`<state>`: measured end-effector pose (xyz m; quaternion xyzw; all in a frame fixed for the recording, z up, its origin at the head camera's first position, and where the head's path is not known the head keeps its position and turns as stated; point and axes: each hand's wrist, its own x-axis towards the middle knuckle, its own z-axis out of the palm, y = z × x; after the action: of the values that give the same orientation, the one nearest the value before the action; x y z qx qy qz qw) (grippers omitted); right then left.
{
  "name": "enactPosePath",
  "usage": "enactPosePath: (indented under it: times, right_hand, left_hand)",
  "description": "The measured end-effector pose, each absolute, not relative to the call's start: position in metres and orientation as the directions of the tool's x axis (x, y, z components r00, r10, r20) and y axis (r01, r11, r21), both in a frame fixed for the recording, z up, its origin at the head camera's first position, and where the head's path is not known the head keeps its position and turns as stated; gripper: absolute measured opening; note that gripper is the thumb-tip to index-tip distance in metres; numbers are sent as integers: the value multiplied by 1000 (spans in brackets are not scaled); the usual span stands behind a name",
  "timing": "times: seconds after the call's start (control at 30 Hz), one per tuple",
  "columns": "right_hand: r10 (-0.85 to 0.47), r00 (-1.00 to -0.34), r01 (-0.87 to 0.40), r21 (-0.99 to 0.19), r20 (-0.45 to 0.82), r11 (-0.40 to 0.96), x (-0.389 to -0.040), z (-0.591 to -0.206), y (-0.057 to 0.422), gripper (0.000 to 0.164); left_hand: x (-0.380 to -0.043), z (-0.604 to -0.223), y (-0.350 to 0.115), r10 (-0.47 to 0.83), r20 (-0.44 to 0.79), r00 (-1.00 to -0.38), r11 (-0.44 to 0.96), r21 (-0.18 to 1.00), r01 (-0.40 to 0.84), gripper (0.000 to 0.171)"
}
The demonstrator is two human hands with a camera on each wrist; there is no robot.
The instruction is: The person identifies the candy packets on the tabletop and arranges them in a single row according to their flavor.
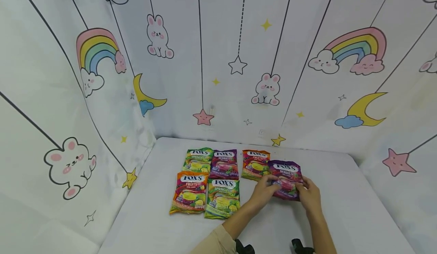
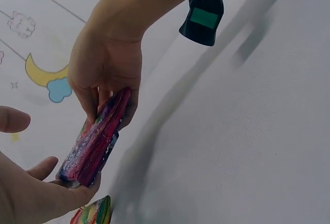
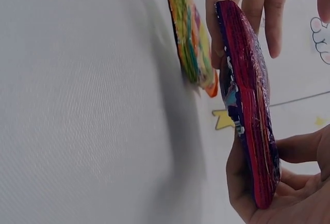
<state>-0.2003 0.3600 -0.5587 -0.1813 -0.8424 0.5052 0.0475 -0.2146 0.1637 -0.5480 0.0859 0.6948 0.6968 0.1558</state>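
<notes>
A: Where is the purple BERRIES bag (image 1: 287, 176)?

B: In the right half of the scene, held over the white surface (image 1: 345, 212) with its printed face up; both wrist views show a gap beneath it

A: And the left grip (image 1: 263, 193)?

B: Pinching the bag's left edge, fingers on both faces of it; in the right wrist view some of those fingers stand apart from the packet

A: The right grip (image 1: 310, 197) too?

B: Yes, pinching the right edge, thumb on the upper face and fingers underneath

A: What lies nearest?

B: An orange FRUITS bag (image 1: 253, 165), just to the left and slightly farther back; the two meet in the head view, but I cannot tell whether they touch

A: And farther left?

B: Four more FOX'S bags in two rows. The far row has a green bag (image 1: 198, 161) on the left and a second purple bag (image 1: 224, 165) on the right; the near row has a second orange bag (image 1: 189, 193) on the left and a second green bag (image 1: 222, 200) on the right

A: Anything on the arms?

B: A beige sleeve (image 1: 213, 242) on the left one, and a dark wrist device (image 1: 302, 247) on the right one

A: And behind?

B: A white backdrop (image 1: 222, 30) printed with rabbits, rainbows, moons and stars
</notes>
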Motion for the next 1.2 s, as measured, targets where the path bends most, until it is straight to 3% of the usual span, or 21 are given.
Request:
enactPosePath:
  times: [0.73, 1.2]
  right_hand:
    - [396, -910, 305, -845, -123, 440, -218, -565, 406, 55]
    - [335, -928, 302, -856, -163, 419, -240, -575, 425, 59]
  left_hand:
    - [-231, -551, 212, 354, -105, -929, 63, 994, -89, 37]
    - [-246, -557, 227, 345, -139, -928, 68, 990, -123, 39]
